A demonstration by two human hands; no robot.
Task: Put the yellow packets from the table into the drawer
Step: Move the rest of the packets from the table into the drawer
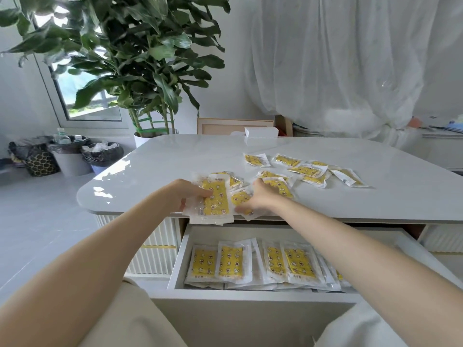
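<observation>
A stack of yellow packets [215, 199] overhangs the near edge of the table [175, 156], gripped by the left hand [186, 194], thumb on top; just beside it the right hand [259, 196] pinches a single packet [240, 197]; loose packets [305, 171] lie scattered farther right; below, the open drawer [175, 259] holds stored packets [230, 261] in overlapping rows.

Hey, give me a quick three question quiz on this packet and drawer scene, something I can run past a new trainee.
1. True or false: the drawer is shut.
2. What does the left hand grip? A) a stack of yellow packets B) a white box C) nothing
3. Fill in: loose packets lie on the ___, beyond the right hand.
Key: 1 false; 2 A; 3 table.
</observation>
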